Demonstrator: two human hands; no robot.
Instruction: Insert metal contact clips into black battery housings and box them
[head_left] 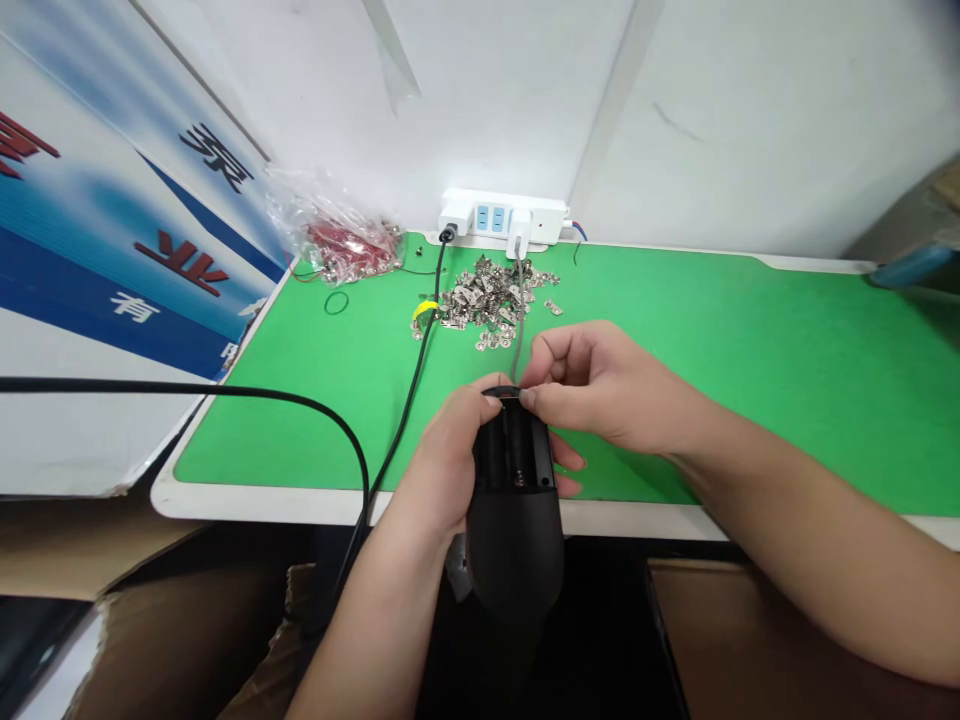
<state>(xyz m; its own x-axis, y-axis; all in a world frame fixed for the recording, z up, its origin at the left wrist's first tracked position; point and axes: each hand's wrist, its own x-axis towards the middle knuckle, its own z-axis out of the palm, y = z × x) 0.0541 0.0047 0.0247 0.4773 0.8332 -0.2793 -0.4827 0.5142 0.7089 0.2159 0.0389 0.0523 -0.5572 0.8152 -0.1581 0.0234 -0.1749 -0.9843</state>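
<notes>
My left hand point(457, 450) is wrapped around a black rounded plastic housing point(514, 550) with an open battery compartment. The fingertips come out on its right side, and the thumb lies on the far end of the compartment. My right hand point(592, 385) is closed at that same far end, its thumb pressing on the rim and the fingers curled. A thin pale strip shows between the two thumbs; whatever the right fingers pinch is hidden. Beyond the hands, a pile of small metal battery contacts point(484, 300) lies on the green mat point(300, 430).
A white power strip point(555, 215) with two plugs stands against the wall. A black cable point(405, 410) and a grey one run from it. At the back left lies a clear bag point(345, 245) with red wires. Cardboard boxes point(750, 640) stand below the table edge.
</notes>
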